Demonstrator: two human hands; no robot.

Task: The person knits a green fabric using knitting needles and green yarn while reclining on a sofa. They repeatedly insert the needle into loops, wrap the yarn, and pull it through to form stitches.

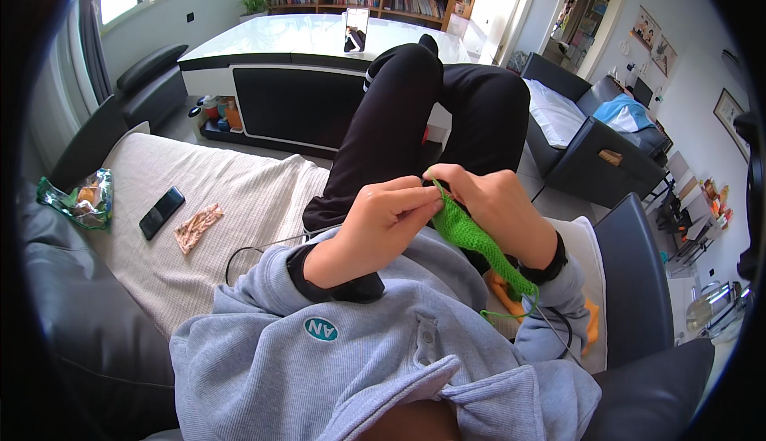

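A strip of bright green knitting (476, 240) hangs between my hands and slopes down to the right over my lap. My left hand (383, 220) pinches a thin metal knitting needle (281, 240) at the upper edge of the strip. Around that same edge curl the fingers of my right hand (497, 208), with green yarn (435, 182) near the index finger. The needle tips are hidden by my fingers. Another thin needle (553, 330) passes near the strip's lower end, beside my right sleeve. A loose green yarn tail (502, 315) hangs there.
On the cream sofa cover (269, 184) to the left lie a smartphone (162, 212), a patterned cloth band (198, 228) and a plastic snack bag (84, 199). Orange fabric (589, 324) lies at my right. Another phone (356, 29) stands upright on the white table (269, 34) beyond my knees.
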